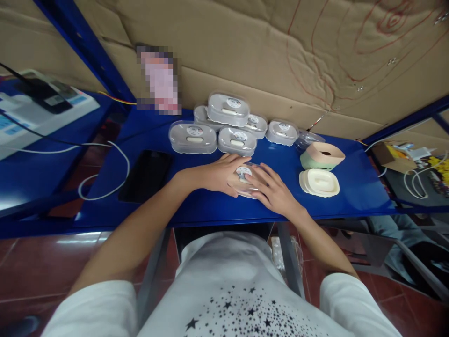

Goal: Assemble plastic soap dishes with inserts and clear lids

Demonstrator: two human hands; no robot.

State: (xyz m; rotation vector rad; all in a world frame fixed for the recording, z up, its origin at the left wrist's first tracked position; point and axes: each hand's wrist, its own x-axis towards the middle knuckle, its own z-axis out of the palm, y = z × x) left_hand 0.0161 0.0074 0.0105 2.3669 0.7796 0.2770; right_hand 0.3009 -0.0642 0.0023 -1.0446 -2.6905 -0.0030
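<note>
A clear plastic box (pixel 244 173) with a round white sticker on its lid lies on the blue table in front of me. My left hand (pixel 220 175) grips its left side, fingers curved over the far edge. From the right, my right hand (pixel 275 191) holds it too, with fingers laid across the lid. The hands cover much of the box. Just beyond it are several similar clear lidded boxes (pixel 237 141) with stickers and pale clips, one box (pixel 228 110) on top of others. Right of my hands sit a cream lid-like piece (pixel 320 182) and a green-and-pink open container (pixel 321 158).
A dark phone-like slab (pixel 145 175) and a white cable (pixel 128 164) are on the left of the blue table (pixel 210 210). Cardboard (pixel 245 56) walls the back. Blue metal posts (pixel 84 47) frame the sides. At far right stands a small cardboard box (pixel 394 157).
</note>
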